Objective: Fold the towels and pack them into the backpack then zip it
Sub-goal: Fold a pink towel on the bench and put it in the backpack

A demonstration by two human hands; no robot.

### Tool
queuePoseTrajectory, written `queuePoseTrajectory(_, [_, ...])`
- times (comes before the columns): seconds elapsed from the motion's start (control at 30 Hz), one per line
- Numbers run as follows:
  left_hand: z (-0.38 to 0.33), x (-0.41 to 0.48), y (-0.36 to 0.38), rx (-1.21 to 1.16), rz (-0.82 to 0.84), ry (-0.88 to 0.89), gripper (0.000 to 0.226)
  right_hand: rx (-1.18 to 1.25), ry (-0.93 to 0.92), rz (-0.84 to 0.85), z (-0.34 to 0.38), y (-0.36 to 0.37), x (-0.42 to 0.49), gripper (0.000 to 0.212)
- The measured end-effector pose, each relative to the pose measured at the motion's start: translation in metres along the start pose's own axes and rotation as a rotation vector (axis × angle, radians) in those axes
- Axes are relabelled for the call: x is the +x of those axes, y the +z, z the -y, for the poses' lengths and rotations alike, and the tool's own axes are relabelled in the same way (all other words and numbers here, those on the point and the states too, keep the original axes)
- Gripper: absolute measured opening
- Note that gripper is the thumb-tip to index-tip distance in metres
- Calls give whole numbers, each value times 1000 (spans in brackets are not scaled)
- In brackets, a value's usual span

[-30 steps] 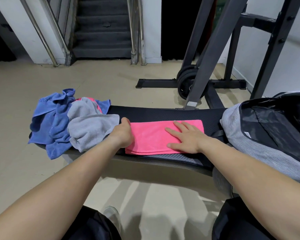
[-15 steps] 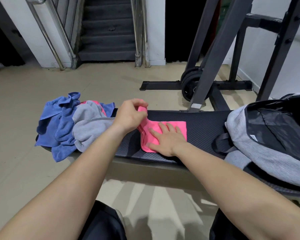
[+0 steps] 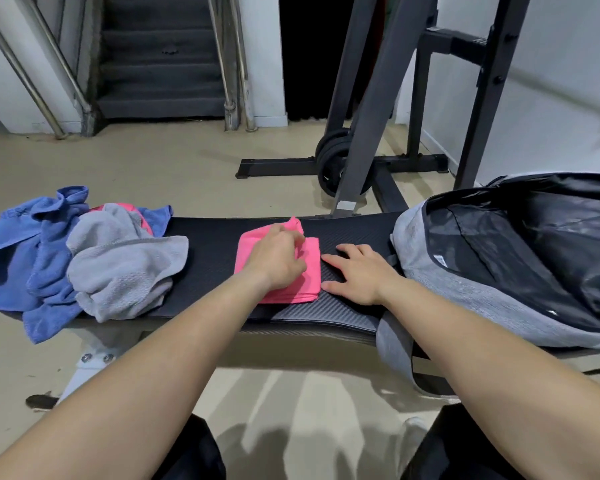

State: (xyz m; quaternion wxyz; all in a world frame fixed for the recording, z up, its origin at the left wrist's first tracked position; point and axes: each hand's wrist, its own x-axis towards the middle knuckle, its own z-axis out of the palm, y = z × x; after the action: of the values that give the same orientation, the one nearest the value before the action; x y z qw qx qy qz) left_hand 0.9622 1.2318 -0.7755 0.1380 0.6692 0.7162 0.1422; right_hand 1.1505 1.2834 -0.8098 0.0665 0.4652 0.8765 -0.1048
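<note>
A pink towel point(image 3: 310, 271) lies folded into a small square on the black bench point(image 3: 212, 233). My left hand point(image 3: 279, 256) is on top of it and pinches its loose far corner, which sticks up. My right hand point(image 3: 359, 273) rests flat on the bench just right of the towel, fingertips at its edge. A grey backpack point(image 3: 447, 282) with a black lining lies unzipped at the bench's right end. On the left end sits a heap of unfolded towels: a grey one point(image 3: 125, 268), a blue one point(image 3: 32, 251) and a bit of another pink one point(image 3: 142, 216).
A dark squat rack point(image 3: 368, 109) with weight plates point(image 3: 329, 161) stands on the beige floor behind the bench. A staircase point(image 3: 160, 64) with metal rails rises at the back left. My knees are at the bottom edge.
My left hand carried the pink towel's left half over to the right, halving it into a square. My right hand slid off the towel onto the bench beside it.
</note>
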Motion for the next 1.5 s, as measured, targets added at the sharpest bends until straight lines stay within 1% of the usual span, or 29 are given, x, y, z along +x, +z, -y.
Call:
queuePoseTrajectory(0.17, [-12, 8, 10, -11, 8, 12, 45, -6, 3, 4, 1, 3, 0, 72])
queuePoseTrajectory(0.27, [-16, 9, 16, -17, 92, 19, 53, 3, 9, 29, 1, 1, 1, 70])
queuePoseTrajectory(0.3, [-15, 9, 16, -78, 120, 20, 53, 11, 14, 29, 1, -1, 1, 66])
queuePoseTrajectory(0.33, [-14, 8, 12, -188, 122, 9, 51, 26, 25, 6, 1, -4, 2, 60])
queuePoseTrajectory(0.37, [-12, 8, 6, -317, 76, -4, 46, 48, 43, -50, 2, -7, 3, 54])
queuePoseTrajectory(0.4, [-7, 8, -2, -404, -23, -19, 37, 79, 66, -135, 3, -11, 4, 50])
queuePoseTrajectory(0.43, [1, 9, -9, -385, -147, -26, 27, 122, 86, -236, 6, -15, 5, 47])
queuePoseTrajectory(0.47, [11, 10, -15, -273, -253, -30, 22, 169, 90, -339, 11, -19, 7, 45])
queuePoseTrajectory(0.5, [21, 9, -17, -140, -313, -30, 22, 207, 70, -429, 18, -22, 9, 44])
queuePoseTrajectory(0.53, [31, 9, -16, -23, -310, -15, 24, 221, 25, -499, 26, -24, 12, 43])
queuePoseTrajectory(0.6, [47, 6, -5, 123, -191, 31, 35, 174, -108, -556, 45, -25, 18, 43])
queuePoseTrajectory(0.63, [53, 5, 1, 161, -127, 44, 43, 139, -166, -540, 54, -24, 22, 46])
queuePoseTrajectory(0.7, [59, 4, 10, 196, -71, 72, 55, 76, -202, -421, 65, -19, 30, 54])
queuePoseTrajectory(0.8, [62, 2, 14, 236, -38, 99, 63, -37, -124, -171, 60, -9, 39, 63])
queuePoseTrajectory(0.87, [64, -2, 18, 235, 26, 79, 67, -40, -74, -56, 50, -3, 41, 66])
queuePoseTrajectory(0.93, [68, -5, 22, 222, 104, 61, 67, 1, -61, 10, 43, 2, 41, 68])
queuePoseTrajectory(1.03, [75, -5, 26, 213, 212, 63, 67, 72, -39, 66, 41, 8, 39, 71])
queuePoseTrajectory(1.1, [78, -4, 25, 184, 236, 76, 68, 92, -17, 71, 44, 10, 37, 72])
queuePoseTrajectory(1.13, [78, -6, 22, 133, 220, 81, 68, 87, -9, 59, 45, 10, 36, 72])
queuePoseTrajectory(1.17, [80, -7, 19, 66, 173, 87, 65, 64, -7, 31, 46, 9, 35, 74])
queuePoseTrajectory(1.23, [82, -9, 12, -20, -3, 89, 58, -34, -12, -80, 50, 5, 29, 74])
queuePoseTrajectory(1.27, [84, -11, 9, 3, -79, 60, 57, -87, -12, -144, 53, 2, 25, 68])
queuePoseTrajectory(1.3, [85, -13, 7, 58, -121, -7, 59, -117, -13, -196, 56, -1, 19, 59])
queuePoseTrajectory(1.33, [86, -15, 4, 128, -117, -102, 59, -120, -10, -229, 59, -5, 15, 51])
queuePoseTrajectory(1.4, [87, -18, 2, 214, -26, -261, 53, -71, 4, -224, 66, -13, 8, 47])
queuePoseTrajectory(1.43, [87, -18, 1, 197, 7, -286, 49, -50, 15, -201, 69, -15, 6, 47])
queuePoseTrajectory(1.5, [88, -16, -1, 82, 3, -217, 33, -9, 36, -199, 73, -19, 6, 41])
